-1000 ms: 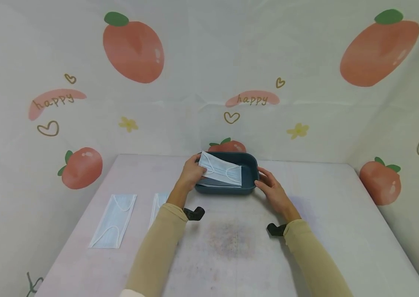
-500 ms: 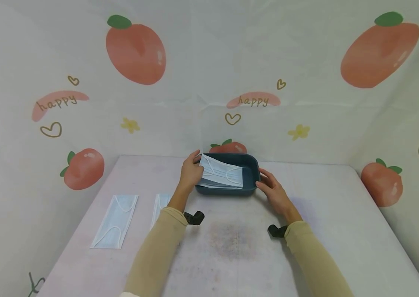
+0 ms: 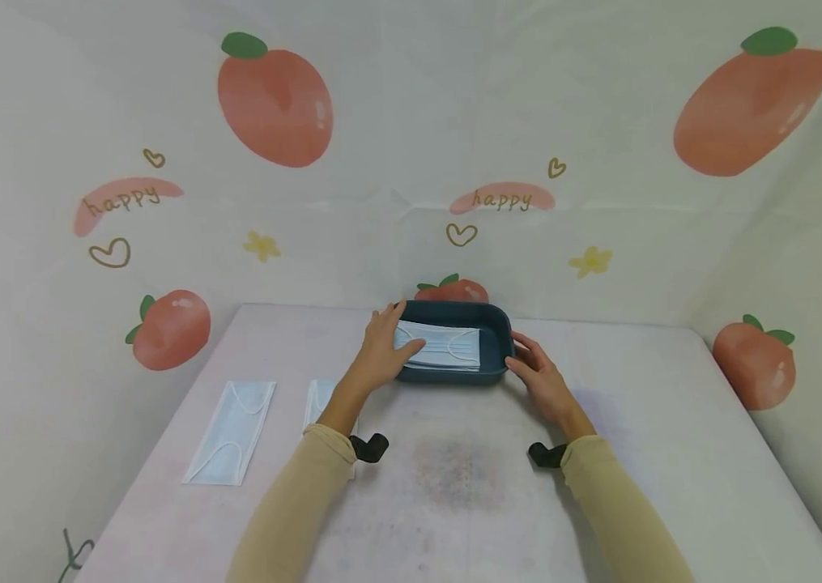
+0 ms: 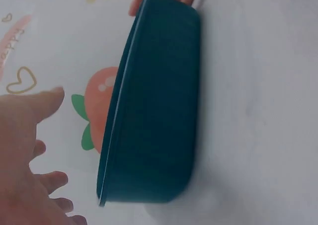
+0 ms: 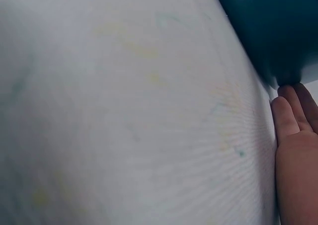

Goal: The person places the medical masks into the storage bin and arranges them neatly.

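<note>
A dark teal rectangular bin [image 3: 454, 378] stands at the back of the table, with a stack of pale blue face masks [image 3: 443, 344] lying flat in its left part. My left hand [image 3: 376, 350] is at the bin's left end, fingers spread and thumb stretched over the stack; the left wrist view shows the hand [image 4: 22, 155] holding nothing, beside the bin's rim [image 4: 115, 115]. At the right end, my right hand [image 3: 540, 380] rests its extended fingertips on the bin's outer wall, the thumb at the front corner. Fingers [image 5: 284, 116] touch the bin low down in the right wrist view.
On the table's left lies one face mask [image 3: 228, 433] flat. A second face mask [image 3: 319, 395] lies to its right, partly hidden by my left forearm. A fruit-printed white cloth [image 3: 396, 121] hangs right behind the bin.
The top mask, held raised and slanted by my left hand, now lies level on the stack. That hand has let go and spread its fingers. My right hand stays at the bin's right end.
</note>
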Available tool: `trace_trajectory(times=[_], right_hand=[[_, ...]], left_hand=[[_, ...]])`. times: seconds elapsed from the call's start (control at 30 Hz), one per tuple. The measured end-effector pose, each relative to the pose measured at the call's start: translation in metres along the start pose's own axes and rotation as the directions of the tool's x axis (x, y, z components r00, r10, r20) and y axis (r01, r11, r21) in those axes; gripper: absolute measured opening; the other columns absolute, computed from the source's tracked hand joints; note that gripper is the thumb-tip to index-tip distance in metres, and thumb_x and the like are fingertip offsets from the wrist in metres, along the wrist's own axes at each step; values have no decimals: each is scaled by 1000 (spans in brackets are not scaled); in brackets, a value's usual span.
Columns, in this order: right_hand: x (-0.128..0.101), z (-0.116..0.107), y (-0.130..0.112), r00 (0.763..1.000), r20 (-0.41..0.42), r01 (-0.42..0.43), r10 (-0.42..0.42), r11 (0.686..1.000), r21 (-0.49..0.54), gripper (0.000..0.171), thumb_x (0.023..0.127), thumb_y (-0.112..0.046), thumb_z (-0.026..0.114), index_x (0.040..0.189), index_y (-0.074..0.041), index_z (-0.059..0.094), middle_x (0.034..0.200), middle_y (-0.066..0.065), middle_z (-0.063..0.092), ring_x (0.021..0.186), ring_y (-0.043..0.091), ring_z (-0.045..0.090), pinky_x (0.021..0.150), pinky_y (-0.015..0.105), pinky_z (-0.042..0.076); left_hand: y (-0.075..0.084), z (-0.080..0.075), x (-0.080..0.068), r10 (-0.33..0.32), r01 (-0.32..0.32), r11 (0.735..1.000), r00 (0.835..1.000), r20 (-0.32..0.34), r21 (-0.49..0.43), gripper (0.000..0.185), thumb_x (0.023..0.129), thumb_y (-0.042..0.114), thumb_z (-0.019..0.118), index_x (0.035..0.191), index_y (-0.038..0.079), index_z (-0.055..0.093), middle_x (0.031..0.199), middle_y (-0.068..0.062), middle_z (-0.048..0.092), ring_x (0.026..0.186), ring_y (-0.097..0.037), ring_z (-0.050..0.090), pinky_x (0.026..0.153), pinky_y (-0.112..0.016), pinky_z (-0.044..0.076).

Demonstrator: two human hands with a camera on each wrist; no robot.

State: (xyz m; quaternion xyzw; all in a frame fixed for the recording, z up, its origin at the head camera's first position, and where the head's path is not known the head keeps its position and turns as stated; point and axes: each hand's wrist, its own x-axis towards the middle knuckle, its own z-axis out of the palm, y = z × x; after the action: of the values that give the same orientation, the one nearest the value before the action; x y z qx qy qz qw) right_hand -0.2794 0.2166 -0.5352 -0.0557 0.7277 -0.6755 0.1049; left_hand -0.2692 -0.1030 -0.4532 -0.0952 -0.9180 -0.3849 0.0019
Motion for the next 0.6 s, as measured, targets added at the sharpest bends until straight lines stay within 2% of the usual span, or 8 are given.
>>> trace_trajectory(times=[0.1,0.27,0.4,0.6], right_hand=[[0,0,0,1000,4,-4,4,1000,5,68,102,-31,63,161,-23,30,166,16,31,154,31,30,127,53,26],[-1,0,1,1000,3,-9,9,1000,-1,67,102,-31,62,161,-24,30,166,17,31,154,32,30,128,54,25],[-2,0,0,1000,7,-17,18,1000,-17,67,102,-33,61,161,-26,29,167,17,30,154,33,29,128,56,24],[-1,0,-3,1000,10,-11,11,1000,-9,67,103,-32,61,161,-27,29,166,16,31,153,32,31,128,55,25]], left_hand=[[0,-3,-9,5,-6,995,1000,7,101,85,98,48,62,165,18,17,170,-22,14,157,-52,3,124,-71,12],[-6,-8,-25,-21,17,970,1000,15,244,91,95,59,61,165,26,13,173,-15,6,158,-49,-2,125,-71,8],[-16,-11,-36,-29,26,963,1000,8,270,91,94,61,61,165,31,14,174,-11,4,159,-47,-5,124,-73,6],[-35,-20,-50,-6,12,952,1000,-23,305,91,93,60,63,165,27,17,173,-14,8,158,-50,2,123,-74,9]])
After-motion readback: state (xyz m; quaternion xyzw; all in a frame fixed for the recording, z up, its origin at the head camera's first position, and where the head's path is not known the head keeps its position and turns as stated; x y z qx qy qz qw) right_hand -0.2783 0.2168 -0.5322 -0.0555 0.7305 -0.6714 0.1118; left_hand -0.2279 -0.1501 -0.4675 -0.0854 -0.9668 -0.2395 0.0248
